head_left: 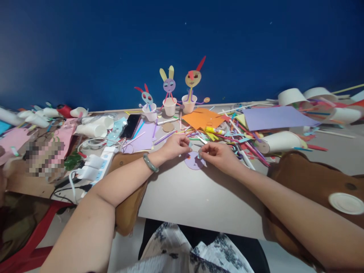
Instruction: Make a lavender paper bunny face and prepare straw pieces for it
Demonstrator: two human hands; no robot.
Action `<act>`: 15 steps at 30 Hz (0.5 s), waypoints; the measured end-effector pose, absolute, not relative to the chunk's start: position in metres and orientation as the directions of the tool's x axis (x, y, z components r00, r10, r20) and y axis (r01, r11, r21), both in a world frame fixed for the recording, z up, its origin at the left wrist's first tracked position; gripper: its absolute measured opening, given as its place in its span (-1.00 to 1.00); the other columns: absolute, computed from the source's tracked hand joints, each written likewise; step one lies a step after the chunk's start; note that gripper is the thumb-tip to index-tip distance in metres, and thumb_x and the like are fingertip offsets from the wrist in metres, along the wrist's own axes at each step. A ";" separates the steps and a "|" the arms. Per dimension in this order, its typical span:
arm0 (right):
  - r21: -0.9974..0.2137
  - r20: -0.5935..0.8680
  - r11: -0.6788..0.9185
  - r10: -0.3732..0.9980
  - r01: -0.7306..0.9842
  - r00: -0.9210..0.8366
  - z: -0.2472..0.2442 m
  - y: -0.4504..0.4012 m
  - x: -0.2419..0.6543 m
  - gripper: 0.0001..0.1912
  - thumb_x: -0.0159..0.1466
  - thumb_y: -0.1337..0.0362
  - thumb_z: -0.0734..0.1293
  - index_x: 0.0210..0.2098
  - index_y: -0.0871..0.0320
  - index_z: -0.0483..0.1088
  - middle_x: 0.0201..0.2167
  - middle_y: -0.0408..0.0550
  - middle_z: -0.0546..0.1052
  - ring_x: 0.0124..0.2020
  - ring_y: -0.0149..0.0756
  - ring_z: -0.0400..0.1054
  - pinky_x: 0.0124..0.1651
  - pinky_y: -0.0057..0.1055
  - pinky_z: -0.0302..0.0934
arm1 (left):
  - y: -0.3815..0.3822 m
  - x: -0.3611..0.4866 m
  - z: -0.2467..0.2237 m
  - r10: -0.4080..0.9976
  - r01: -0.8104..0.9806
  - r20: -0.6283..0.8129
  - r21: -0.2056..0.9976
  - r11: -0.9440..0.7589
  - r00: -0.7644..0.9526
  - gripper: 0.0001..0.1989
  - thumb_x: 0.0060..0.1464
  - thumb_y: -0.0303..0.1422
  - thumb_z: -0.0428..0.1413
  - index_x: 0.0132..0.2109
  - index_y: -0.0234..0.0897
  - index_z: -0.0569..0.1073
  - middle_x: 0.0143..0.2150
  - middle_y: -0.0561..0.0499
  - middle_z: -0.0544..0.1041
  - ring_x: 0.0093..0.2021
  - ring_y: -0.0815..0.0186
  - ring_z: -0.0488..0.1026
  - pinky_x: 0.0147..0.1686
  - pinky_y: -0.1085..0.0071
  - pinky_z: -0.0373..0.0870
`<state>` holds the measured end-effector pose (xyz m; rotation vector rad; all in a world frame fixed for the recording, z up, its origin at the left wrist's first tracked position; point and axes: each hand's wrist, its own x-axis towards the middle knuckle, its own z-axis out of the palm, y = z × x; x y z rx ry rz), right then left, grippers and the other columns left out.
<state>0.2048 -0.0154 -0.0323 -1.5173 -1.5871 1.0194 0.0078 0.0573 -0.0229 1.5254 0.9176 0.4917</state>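
Over the table's middle, a light purple paper disc with small dark and orange marks lies flat. My left hand, with a green bangle on its wrist, is closed in a pinch above the disc's left edge, a small pale blue paper scrap at the fingertips. At the disc's right edge, my right hand is also pinched; a bit of pale blue paper shows at its tips. Scissors lie just behind the hands, their handles hidden.
Three paper-cup puppets stand along the blue wall. Orange paper, a yellow glue stick and many coloured strips lie behind my hands. A phone and power strip are left; a paper cup lies right.
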 end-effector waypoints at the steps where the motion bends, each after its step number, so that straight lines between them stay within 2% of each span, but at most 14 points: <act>1: -0.898 -0.048 -0.006 0.995 0.439 -0.085 -0.033 -0.016 0.204 -0.81 0.13 0.14 0.39 -0.42 0.15 0.48 -0.53 -0.04 0.58 -0.54 -0.29 0.40 -0.46 -0.38 0.24 | 0.060 0.007 -0.023 0.778 0.305 -0.213 0.952 0.030 0.591 -0.83 -0.07 -0.55 0.23 -0.38 -0.33 0.36 -0.56 0.09 0.50 -0.53 0.42 0.48 -0.49 0.56 0.29; 7: -0.895 -0.093 0.020 0.969 0.446 -0.229 -0.031 -0.021 0.201 -0.84 0.11 0.18 0.39 -0.44 0.16 0.49 -0.59 -0.10 0.54 -0.57 -0.34 0.36 -0.49 -0.42 0.18 | 0.063 0.002 -0.018 0.779 0.430 -0.199 0.897 -0.100 0.595 -0.88 -0.08 -0.55 0.21 -0.41 -0.34 0.40 -0.55 0.12 0.48 -0.54 0.47 0.40 -0.51 0.56 0.20; 11: -0.880 -0.017 0.036 0.994 0.474 -0.106 -0.027 -0.021 0.204 -0.86 0.14 0.18 0.39 -0.43 0.14 0.49 -0.64 -0.14 0.51 -0.61 -0.35 0.33 -0.51 -0.42 0.14 | 0.063 0.000 -0.010 0.799 0.407 -0.178 0.909 -0.091 0.575 -0.89 -0.04 -0.50 0.21 -0.42 -0.33 0.40 -0.55 0.13 0.46 -0.56 0.49 0.35 -0.51 0.54 0.22; 15: -0.910 -0.005 0.006 1.000 0.415 -0.025 -0.025 -0.020 0.205 -0.84 0.15 0.15 0.41 -0.41 0.12 0.47 -0.55 -0.09 0.58 -0.57 -0.31 0.39 -0.47 -0.38 0.23 | 0.066 -0.002 -0.006 0.795 0.352 -0.187 0.935 -0.036 0.578 -0.93 -0.03 -0.47 0.22 -0.40 -0.35 0.46 -0.55 0.12 0.45 -0.53 0.48 0.38 -0.50 0.55 0.23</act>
